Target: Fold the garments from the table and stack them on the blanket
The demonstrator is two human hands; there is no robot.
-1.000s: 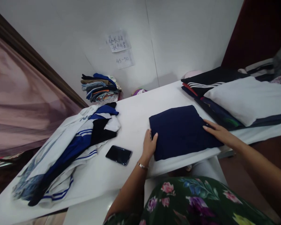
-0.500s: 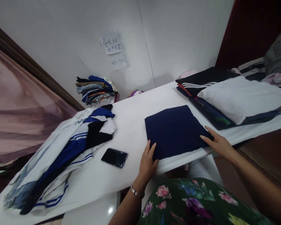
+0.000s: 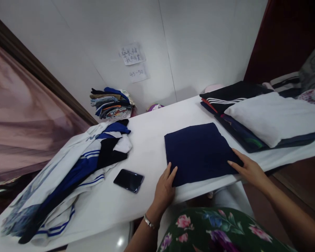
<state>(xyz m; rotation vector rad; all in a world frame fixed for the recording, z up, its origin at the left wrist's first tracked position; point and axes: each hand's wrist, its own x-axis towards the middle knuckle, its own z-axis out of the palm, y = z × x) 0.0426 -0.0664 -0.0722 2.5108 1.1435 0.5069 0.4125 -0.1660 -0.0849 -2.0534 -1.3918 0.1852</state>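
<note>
A dark navy folded garment [image 3: 196, 150] lies flat on the white table in front of me, near its front edge. My left hand [image 3: 165, 187] rests at the garment's lower left corner, its fingers stretched out and touching the fabric's edge. At the right corner is my right hand [image 3: 248, 171], thumb and forefinger spread apart against the cloth. Neither hand visibly grips the fabric. Part of the right hand's other fingers is hidden.
Loose white, blue and black clothes [image 3: 81, 168] are heaped on the left. A phone [image 3: 128, 180] lies between them and my left hand. Folded clothes [image 3: 233, 94] with a white garment [image 3: 275, 117] are stacked at right. Another clothes pile [image 3: 112, 103] stands behind, below paper notes [image 3: 132, 54] on the wall.
The view has shifted slightly, so everything sits a little lower. Both hands keep their places at the navy garment's edges, and the garment looks the same.
</note>
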